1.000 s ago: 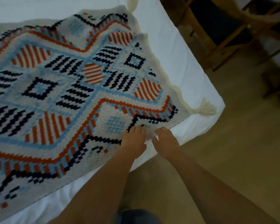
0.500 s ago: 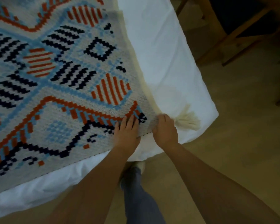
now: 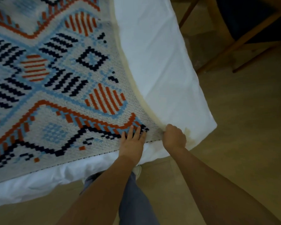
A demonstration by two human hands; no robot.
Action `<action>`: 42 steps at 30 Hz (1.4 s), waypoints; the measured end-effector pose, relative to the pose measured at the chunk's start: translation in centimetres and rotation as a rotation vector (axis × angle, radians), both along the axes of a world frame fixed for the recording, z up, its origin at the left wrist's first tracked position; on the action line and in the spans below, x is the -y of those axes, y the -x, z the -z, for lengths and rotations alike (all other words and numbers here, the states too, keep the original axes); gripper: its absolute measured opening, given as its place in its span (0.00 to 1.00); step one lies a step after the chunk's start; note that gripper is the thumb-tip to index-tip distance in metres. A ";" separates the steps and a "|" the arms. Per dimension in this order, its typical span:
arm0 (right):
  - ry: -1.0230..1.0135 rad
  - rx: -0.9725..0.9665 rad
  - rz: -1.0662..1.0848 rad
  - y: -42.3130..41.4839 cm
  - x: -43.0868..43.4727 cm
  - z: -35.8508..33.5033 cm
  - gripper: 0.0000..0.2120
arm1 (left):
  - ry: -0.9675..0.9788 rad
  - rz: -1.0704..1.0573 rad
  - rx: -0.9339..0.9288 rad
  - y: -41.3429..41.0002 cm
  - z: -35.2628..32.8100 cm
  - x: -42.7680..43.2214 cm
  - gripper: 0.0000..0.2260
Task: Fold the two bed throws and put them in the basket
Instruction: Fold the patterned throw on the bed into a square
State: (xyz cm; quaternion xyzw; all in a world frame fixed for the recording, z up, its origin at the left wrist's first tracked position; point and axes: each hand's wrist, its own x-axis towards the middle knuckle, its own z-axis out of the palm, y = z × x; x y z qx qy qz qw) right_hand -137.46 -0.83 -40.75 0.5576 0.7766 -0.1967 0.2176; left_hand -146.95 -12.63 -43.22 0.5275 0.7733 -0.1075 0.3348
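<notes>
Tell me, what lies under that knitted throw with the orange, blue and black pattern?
A white bed sheet shows past the edges of the patterned knitted throw. Whatever lies beneath its middle is covered.

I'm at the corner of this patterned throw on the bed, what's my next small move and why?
Probably lift the corner that your right hand grips and carry it across the throw to start a fold, easing the left hand off. The throw lies spread flat on the white bed, and the left hand only presses flat beside that corner.
</notes>
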 end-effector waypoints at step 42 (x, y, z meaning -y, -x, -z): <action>0.081 -0.383 -0.292 49.5 -29.3 1.9 0.27 | -0.307 -0.295 -0.326 51.5 -0.9 -32.2 0.31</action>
